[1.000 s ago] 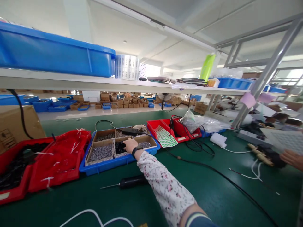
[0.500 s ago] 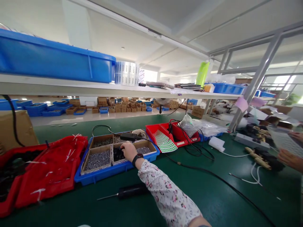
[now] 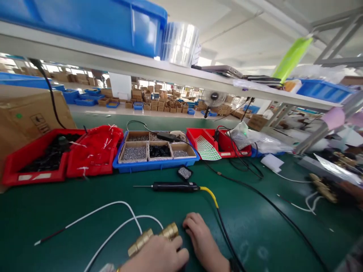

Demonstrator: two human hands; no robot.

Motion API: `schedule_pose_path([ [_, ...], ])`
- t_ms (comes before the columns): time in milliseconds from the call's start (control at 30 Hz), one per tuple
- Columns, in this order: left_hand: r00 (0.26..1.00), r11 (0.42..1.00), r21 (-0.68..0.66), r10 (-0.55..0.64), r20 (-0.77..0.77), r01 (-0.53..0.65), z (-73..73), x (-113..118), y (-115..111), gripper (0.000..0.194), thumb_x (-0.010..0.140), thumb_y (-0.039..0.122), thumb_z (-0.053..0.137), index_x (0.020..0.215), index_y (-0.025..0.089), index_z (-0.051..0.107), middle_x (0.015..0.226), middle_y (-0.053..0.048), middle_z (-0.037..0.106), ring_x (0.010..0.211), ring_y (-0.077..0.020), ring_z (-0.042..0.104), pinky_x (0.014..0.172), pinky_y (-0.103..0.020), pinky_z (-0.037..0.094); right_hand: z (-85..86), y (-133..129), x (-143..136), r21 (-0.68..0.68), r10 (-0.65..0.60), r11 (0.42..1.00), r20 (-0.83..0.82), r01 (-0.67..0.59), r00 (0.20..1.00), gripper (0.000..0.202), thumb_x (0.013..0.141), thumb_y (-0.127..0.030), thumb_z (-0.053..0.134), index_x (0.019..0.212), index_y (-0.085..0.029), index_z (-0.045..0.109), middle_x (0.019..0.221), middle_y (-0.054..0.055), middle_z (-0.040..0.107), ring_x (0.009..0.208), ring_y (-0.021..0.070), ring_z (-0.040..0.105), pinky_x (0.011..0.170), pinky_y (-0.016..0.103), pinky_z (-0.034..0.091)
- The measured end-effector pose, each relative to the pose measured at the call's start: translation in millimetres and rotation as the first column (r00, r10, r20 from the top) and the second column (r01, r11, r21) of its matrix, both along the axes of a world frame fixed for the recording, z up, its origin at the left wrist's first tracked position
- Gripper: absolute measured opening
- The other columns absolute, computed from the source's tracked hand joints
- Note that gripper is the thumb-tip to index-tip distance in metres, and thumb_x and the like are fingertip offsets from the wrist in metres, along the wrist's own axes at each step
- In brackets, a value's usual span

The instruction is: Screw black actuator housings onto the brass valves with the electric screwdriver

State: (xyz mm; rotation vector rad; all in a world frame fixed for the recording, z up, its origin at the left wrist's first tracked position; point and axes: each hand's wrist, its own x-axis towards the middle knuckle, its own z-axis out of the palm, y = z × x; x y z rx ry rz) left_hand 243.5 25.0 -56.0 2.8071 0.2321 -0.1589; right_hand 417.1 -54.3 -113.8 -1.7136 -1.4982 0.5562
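Near edge: the right hand [image 3: 202,241], which half a second earlier reached into the blue tray [image 3: 154,165] of parts boxes, is now drawn back to the green surface [image 3: 85,196], fingers curled beside the brass fitting [image 3: 154,237]; the left hand [image 3: 157,255] grips that fitting, white wires [image 3: 113,219] trailing; work thus shifts from picking to assembly. Beyond lies the electric screwdriver [image 3: 172,186]; farther, the red bins [image 3: 65,156].
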Motion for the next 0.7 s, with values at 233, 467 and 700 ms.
schedule_pose_path([
  [233, 0.960, 0.813, -0.525, 0.281, -0.024, -0.251, 30.0, -11, 35, 0.056, 0.060, 0.023, 0.079, 0.109, 0.026, 0.053, 0.108, 0.003, 0.060, 0.095, -0.0200, 0.059, 0.080, -0.027, 0.045, 3.5, -15, 30, 0.024, -0.265, 0.962, -0.143, 0.271, 0.954, 0.021, 0.088, -0.030, 0.050, 0.096, -0.018, 0.065, 0.100, 0.009, 0.061, 0.093, 0.0202, 0.057, 0.084, 0.032, 0.047],
  [467, 0.910, 0.547, -0.790, 0.413, -0.031, -0.276, 17.7, -12, 53, 0.060, 0.057, 0.024, 0.078, 0.112, 0.021, 0.053, 0.101, 0.003, 0.061, 0.092, -0.0182, 0.056, 0.080, -0.026, 0.043, -15.8, -51, 8, -0.023, -0.158, 0.987, 0.005, 0.158, 0.987, 0.018, 0.085, -0.018, 0.053, 0.081, -0.022, 0.071, 0.082, 0.005, 0.062, 0.080, 0.0204, 0.058, 0.074, 0.031, 0.047],
  [700, 0.879, 0.453, -0.857, 0.477, 0.000, -0.245, 9.9, -12, 51, 0.063, 0.055, 0.022, 0.082, 0.111, 0.018, 0.053, 0.095, 0.003, 0.061, 0.082, -0.0154, 0.057, 0.070, -0.023, 0.043, -24.2, -67, 2, 0.072, -0.008, 0.997, 0.153, -0.003, 0.988, 0.026, 0.086, -0.014, 0.055, 0.104, -0.028, 0.069, 0.109, 0.005, 0.065, 0.098, 0.0235, 0.060, 0.087, 0.038, 0.049],
])
